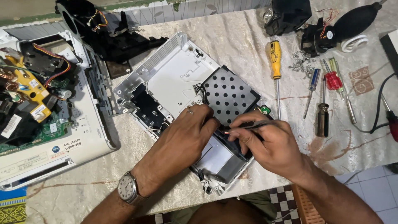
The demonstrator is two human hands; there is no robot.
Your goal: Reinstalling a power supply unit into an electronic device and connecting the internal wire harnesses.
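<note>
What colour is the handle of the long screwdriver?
Yellow with black marks, on the long screwdriver; head view.

The tabletop (232, 37) wears a cream cloth with a faint sheen and a woven swirl pattern. The housing (174, 70) is smooth white plastic; its perforated plate (228, 93) looks matt black metal. The yellow screwdriver (275, 58) has a glossy plastic handle and a bright steel shaft.

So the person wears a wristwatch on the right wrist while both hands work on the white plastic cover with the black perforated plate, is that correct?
Not quite: the wristwatch is on the left wrist, not the right, as the head view shows. The rest holds: the left hand and right hand both work on the white plastic cover with the black perforated plate.
</note>
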